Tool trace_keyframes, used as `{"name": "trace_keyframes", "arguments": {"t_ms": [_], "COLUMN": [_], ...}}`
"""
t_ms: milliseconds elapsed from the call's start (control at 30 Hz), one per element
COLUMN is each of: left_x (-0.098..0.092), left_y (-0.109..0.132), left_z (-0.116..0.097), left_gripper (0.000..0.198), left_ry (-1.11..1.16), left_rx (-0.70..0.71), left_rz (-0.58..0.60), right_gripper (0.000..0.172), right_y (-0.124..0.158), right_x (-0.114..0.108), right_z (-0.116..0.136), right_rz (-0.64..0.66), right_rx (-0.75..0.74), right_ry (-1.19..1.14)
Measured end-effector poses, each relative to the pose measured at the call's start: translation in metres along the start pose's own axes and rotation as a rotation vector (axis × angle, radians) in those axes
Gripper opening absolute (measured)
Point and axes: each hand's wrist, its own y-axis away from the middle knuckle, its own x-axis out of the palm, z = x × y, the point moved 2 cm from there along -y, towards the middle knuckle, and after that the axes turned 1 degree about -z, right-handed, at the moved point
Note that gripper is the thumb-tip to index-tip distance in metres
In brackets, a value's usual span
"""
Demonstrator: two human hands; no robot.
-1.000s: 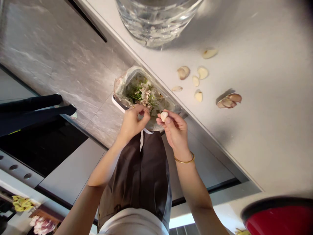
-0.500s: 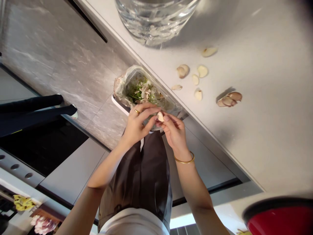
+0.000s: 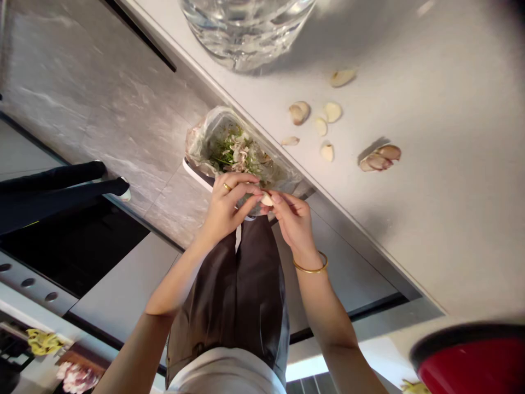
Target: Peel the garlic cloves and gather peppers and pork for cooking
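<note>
With the right hand gripping the garlic clove steadily and the left hand pinching its edge, work over the lined bin to catch whatever comes off.

Your garlic clove is creamy white; the garlic cluster on your off-white desk is purplish brown. You wear dark brown trousers and a gold bangle; the grey floor has pale veins.

Garlic cloves on counter | bowl — probably — behind them | bin left of counter | scraps in bin
</note>
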Motion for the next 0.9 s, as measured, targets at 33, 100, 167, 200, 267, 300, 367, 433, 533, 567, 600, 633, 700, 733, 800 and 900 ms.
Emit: {"name": "trace_keyframes", "arguments": {"t_ms": [33, 100, 167, 200, 267, 300, 367, 433, 533, 567, 600, 633, 700, 733, 800, 900], "left_x": [0.0, 0.001, 0.002, 0.002, 0.002, 0.002, 0.001, 0.002, 0.004, 0.005, 0.006, 0.007, 0.009, 0.009, 0.01, 0.01], "left_y": [0.0, 0.0, 0.0, 0.0, 0.0, 0.0, 0.001, 0.003, 0.006, 0.006, 0.007, 0.007, 0.006, 0.006, 0.005, 0.006], "left_z": [-0.001, -0.002, -0.002, -0.002, 0.001, 0.003, 0.009, 0.014, 0.017, 0.016, 0.015, 0.013, 0.008, 0.006, 0.003, 0.002], "left_gripper": [0.014, 0.013, 0.012, 0.011, 0.01, 0.009, 0.006, 0.007, 0.02, 0.023, 0.025, 0.026, 0.022, 0.02, 0.02, 0.017], "left_ry": [-0.007, -0.022, -0.029, -0.024, -0.003, 0.008, 0.027, 0.047, 0.04, 0.025, 0.011, 0.003, 0.011, 0.02, 0.028, 0.017], "left_rx": [0.005, 0.016, 0.015, 0.004, -0.036, -0.062, -0.109, -0.142, -0.161, -0.167, -0.171, -0.172, -0.158, -0.137, -0.079, -0.029], "left_rz": [0.01, 0.026, 0.023, 0.01, -0.032, -0.055, -0.084, -0.088, -0.063, -0.05, -0.038, -0.026, -0.017, -0.018, -0.017, -0.011], "right_gripper": [0.021, 0.021, 0.021, 0.022, 0.023, 0.024, 0.025, 0.024, 0.025, 0.026, 0.027, 0.027, 0.027, 0.027, 0.029, 0.034], "right_y": [0.001, 0.002, 0.003, 0.003, 0.004, 0.004, 0.005, 0.004, 0.002, 0.002, 0.002, 0.001, 0.001, 0.001, 0.001, 0.001], "right_x": [0.0, 0.0, 0.0, 0.0, 0.0, 0.0, -0.001, -0.002, -0.002, -0.001, -0.001, -0.001, -0.001, -0.001, -0.002, -0.005], "right_z": [0.0, 0.0, -0.001, -0.001, -0.003, -0.003, -0.004, -0.003, -0.002, -0.001, 0.0, 0.0, -0.001, -0.002, -0.005, -0.007], "right_rz": [0.0, 0.004, 0.021, 0.033, 0.056, 0.065, 0.071, 0.064, 0.044, 0.041, 0.042, 0.046, 0.057, 0.06, 0.052, 0.039], "right_rx": [0.008, 0.019, 0.033, 0.044, 0.073, 0.088, 0.104, 0.104, 0.08, 0.073, 0.068, 0.066, 0.067, 0.065, 0.044, -0.013], "right_ry": [0.002, 0.0, -0.012, -0.021, -0.039, -0.047, -0.066, -0.087, -0.101, -0.099, -0.097, -0.098, -0.105, -0.106, -0.086, 0.028]}}
